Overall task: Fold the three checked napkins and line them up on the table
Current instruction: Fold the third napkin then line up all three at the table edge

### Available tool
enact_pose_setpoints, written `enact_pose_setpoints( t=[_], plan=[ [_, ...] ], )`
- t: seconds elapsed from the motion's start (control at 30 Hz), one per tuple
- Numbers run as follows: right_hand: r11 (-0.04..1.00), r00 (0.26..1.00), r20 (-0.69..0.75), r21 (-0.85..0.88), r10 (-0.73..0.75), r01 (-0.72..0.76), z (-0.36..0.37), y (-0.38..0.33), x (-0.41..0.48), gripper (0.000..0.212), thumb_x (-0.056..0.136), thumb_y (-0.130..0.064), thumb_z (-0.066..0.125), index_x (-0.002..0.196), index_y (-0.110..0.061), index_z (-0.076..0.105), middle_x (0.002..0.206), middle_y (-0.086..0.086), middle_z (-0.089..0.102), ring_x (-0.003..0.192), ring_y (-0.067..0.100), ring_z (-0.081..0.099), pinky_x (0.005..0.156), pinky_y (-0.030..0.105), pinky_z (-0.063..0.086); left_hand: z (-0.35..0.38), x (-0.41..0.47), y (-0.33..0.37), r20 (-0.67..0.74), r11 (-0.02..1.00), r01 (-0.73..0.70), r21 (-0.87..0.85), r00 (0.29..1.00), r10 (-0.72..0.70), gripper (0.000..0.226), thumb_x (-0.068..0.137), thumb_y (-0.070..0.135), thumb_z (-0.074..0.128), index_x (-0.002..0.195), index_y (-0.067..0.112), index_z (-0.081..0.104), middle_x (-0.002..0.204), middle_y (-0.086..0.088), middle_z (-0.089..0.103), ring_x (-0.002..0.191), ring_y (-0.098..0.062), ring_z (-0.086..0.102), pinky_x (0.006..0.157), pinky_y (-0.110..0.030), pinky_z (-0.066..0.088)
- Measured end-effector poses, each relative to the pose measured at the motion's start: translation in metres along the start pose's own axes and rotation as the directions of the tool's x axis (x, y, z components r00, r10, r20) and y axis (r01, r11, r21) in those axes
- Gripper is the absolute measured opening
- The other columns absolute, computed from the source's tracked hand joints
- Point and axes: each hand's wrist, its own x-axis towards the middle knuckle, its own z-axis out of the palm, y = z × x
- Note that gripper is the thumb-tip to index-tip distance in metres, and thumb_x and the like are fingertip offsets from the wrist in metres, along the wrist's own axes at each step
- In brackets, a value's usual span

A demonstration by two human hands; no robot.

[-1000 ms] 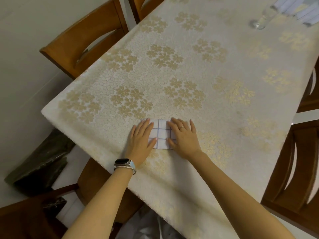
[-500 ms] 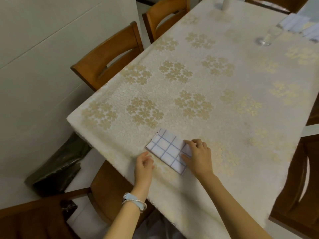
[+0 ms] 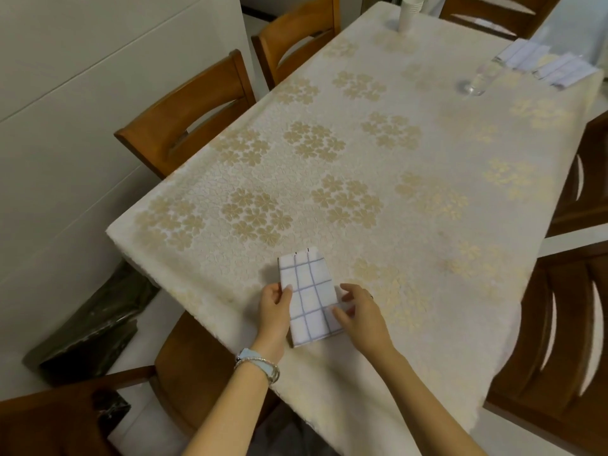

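A folded white napkin with blue checks (image 3: 307, 294) lies lengthwise near the table's front edge. My left hand (image 3: 274, 306) pinches its left edge between thumb and fingers. My right hand (image 3: 357, 311) grips its lower right part, with the thumb on top. Two other checked napkins (image 3: 523, 55) (image 3: 564, 72) lie at the far right corner of the table (image 3: 378, 159), which wears a cream cloth with gold flowers.
A clear glass (image 3: 478, 77) stands near the far napkins, and a stack of paper cups (image 3: 408, 11) at the far end. Wooden chairs (image 3: 194, 106) line both long sides. A dark bag (image 3: 92, 327) lies on the floor at the left.
The napkin has turned from slanted to lengthwise and sits closer to the front edge. My left hand has taken hold of its left edge. The view has shifted back and up.
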Motion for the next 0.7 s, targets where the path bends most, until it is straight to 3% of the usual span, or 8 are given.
enact_pose_setpoints(
  t=[0.1, 0.2, 0.27, 0.37, 0.47, 0.57, 0.7],
  plan=[
    [0.975, 0.993, 0.082, 0.203, 0.080, -0.096, -0.014, -0.008, -0.003, 0.050, 0.093, -0.035, 0.062, 0.137, -0.019, 0.045, 0.118, 0.000, 0.059, 0.093, 0.007, 0.061, 0.074, 0.016, 0.048, 0.000, -0.008, 0.002, 0.028, 0.993, 0.038, -0.110, 0.999, -0.035, 0.011, 0.099, 0.022, 0.052, 0.108, 0.017, 0.055, 0.106, -0.008, 0.068, 0.095, -0.021, 0.066, 0.072, -0.033, 0.053],
    [0.919, 0.975, 0.163, 0.340, 0.150, -0.199, -0.031, -0.022, -0.014, 0.045, 0.097, -0.040, 0.054, 0.137, -0.022, 0.046, 0.125, -0.003, 0.057, 0.105, 0.009, 0.057, 0.077, 0.017, 0.043, -0.002, -0.022, 0.006, 0.092, 0.982, 0.055, -0.183, 0.995, -0.038, 0.015, 0.099, 0.024, 0.054, 0.112, 0.018, 0.057, 0.109, -0.008, 0.070, 0.101, -0.023, 0.067, 0.083, -0.038, 0.054],
    [0.892, 0.965, 0.194, 0.382, 0.177, -0.241, -0.039, -0.030, -0.024, 0.038, 0.099, -0.040, 0.049, 0.131, -0.022, 0.054, 0.125, -0.006, 0.058, 0.103, 0.006, 0.057, 0.077, 0.018, 0.043, -0.004, -0.035, 0.011, 0.130, 0.973, 0.068, -0.218, 0.991, -0.041, 0.019, 0.098, 0.024, 0.055, 0.115, 0.017, 0.058, 0.110, -0.008, 0.071, 0.103, -0.023, 0.067, 0.084, -0.039, 0.055],
    [0.823, 0.939, 0.286, 0.475, 0.189, -0.310, -0.047, -0.038, -0.040, 0.035, 0.098, -0.043, 0.049, 0.119, -0.020, 0.064, 0.117, 0.000, 0.069, 0.101, 0.017, 0.066, 0.084, 0.029, 0.053, -0.009, -0.056, 0.018, 0.190, 0.972, 0.065, -0.228, 0.982, -0.021, 0.021, 0.098, 0.025, 0.056, 0.117, 0.018, 0.060, 0.110, -0.007, 0.072, 0.102, -0.023, 0.068, 0.083, -0.039, 0.054],
    [0.682, 0.912, 0.373, 0.622, 0.173, -0.384, -0.052, -0.044, -0.067, 0.032, 0.098, -0.038, 0.052, 0.116, -0.017, 0.067, 0.112, 0.006, 0.074, 0.102, 0.024, 0.071, 0.086, 0.037, 0.056, -0.021, -0.082, 0.019, 0.232, 0.977, 0.028, -0.214, 0.973, 0.023, 0.026, 0.097, 0.025, 0.056, 0.121, 0.018, 0.059, 0.111, -0.006, 0.072, 0.104, -0.022, 0.068, 0.084, -0.038, 0.054],
    [0.642, 0.946, 0.304, 0.704, 0.111, -0.302, -0.049, -0.049, -0.102, 0.027, 0.097, -0.029, 0.055, 0.118, -0.017, 0.066, 0.115, 0.008, 0.072, 0.106, 0.027, 0.069, 0.088, 0.038, 0.055, -0.039, -0.112, 0.019, 0.253, 0.984, -0.044, -0.173, 0.964, 0.088, 0.027, 0.097, 0.025, 0.056, 0.123, 0.019, 0.057, 0.111, -0.005, 0.072, 0.101, -0.019, 0.069, 0.077, -0.033, 0.054],
    [0.671, 0.986, 0.118, 0.722, 0.118, -0.166, -0.044, -0.057, -0.157, 0.023, 0.096, -0.026, 0.058, 0.114, -0.016, 0.067, 0.112, 0.011, 0.071, 0.102, 0.029, 0.069, 0.088, 0.041, 0.055, -0.061, -0.153, 0.016, 0.275, 0.985, -0.116, -0.131, 0.950, 0.148, 0.023, 0.096, 0.024, 0.058, 0.119, 0.020, 0.057, 0.108, -0.005, 0.072, 0.097, -0.019, 0.070, 0.074, -0.032, 0.055]
  ],
)
